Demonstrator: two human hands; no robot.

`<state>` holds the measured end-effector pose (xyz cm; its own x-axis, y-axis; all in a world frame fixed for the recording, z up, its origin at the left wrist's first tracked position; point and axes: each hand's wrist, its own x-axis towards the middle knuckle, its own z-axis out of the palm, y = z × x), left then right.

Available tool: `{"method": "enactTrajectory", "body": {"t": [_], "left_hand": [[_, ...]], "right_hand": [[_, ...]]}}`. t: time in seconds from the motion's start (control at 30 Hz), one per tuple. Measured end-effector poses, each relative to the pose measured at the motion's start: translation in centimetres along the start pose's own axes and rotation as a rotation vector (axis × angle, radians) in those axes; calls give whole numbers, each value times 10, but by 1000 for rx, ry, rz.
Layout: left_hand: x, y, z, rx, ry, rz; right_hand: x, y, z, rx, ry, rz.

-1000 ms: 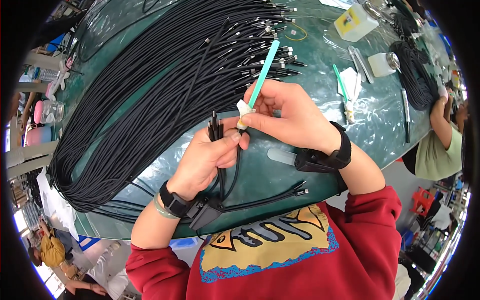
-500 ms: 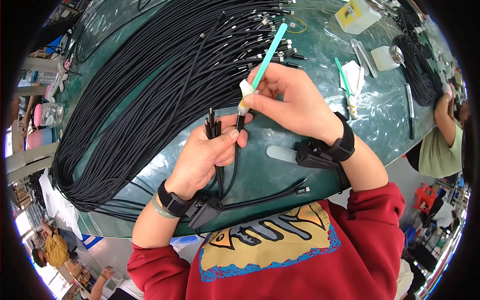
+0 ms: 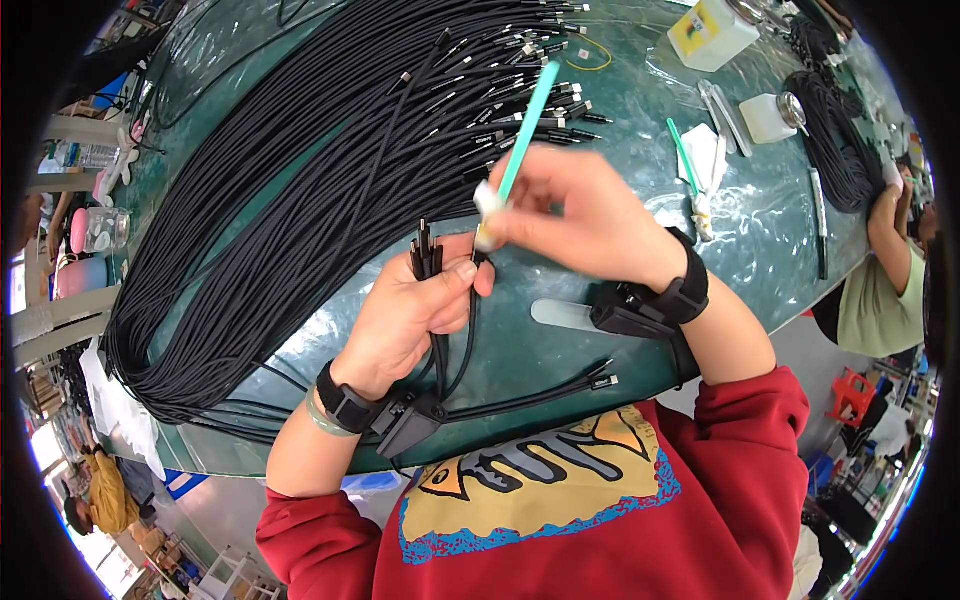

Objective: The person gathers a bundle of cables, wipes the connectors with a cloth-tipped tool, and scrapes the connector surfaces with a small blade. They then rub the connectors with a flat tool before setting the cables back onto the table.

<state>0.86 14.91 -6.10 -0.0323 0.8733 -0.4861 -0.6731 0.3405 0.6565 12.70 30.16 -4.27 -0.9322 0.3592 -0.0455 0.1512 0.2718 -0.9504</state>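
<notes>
My left hand [image 3: 405, 310] is closed around several black cables, whose connector ends [image 3: 426, 248] stick up beside the thumb. Between its thumb and forefinger it pinches one more black cable [image 3: 472, 315] near the connector. My right hand [image 3: 580, 215], slightly blurred, grips a teal stick [image 3: 530, 125] with white cloth [image 3: 486, 198] wrapped round its lower end. The cloth's yellow-stained part is at the pinched cable's connector, which it mostly hides. Behind both hands lies a large looped bundle of black cables [image 3: 250, 190], many connector ends pointing right.
On the green table [image 3: 750, 260] to the right lie another teal stick [image 3: 684, 155] with white cloth, tweezers [image 3: 728, 118], a pen [image 3: 820, 222] and two bottles, one small [image 3: 772, 118], one larger [image 3: 712, 38]. Loose cable ends [image 3: 600, 380] lie near my body. Another person [image 3: 885, 300] sits at right.
My right hand has shifted slightly left and down with the teal stick, bringing the cloth lower over the pinched connector. My left hand stays in place.
</notes>
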Motion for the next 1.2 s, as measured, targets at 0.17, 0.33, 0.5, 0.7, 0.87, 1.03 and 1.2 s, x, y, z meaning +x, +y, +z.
{"method": "enactTrajectory", "body": {"t": [0.17, 0.33, 0.5, 0.7, 0.87, 1.03, 1.2], "left_hand": [[-2, 0, 4, 29, 24, 30], [-3, -2, 6, 128, 160, 60], [-3, -1, 17, 268, 313, 111], [1, -7, 23, 311, 390, 209], [0, -7, 22, 354, 386, 194], [0, -7, 23, 324, 387, 216], [-2, -3, 20, 334, 350, 169]], "right_hand": [[-2, 3, -4, 32, 43, 12], [-6, 3, -11, 229, 138, 29], [-11, -3, -4, 203, 141, 23], [-7, -3, 1, -120, 110, -121], [-12, -7, 3, -68, 102, -185], [-8, -1, 2, -87, 167, -91], [-10, -3, -1, -146, 78, -188]]}}
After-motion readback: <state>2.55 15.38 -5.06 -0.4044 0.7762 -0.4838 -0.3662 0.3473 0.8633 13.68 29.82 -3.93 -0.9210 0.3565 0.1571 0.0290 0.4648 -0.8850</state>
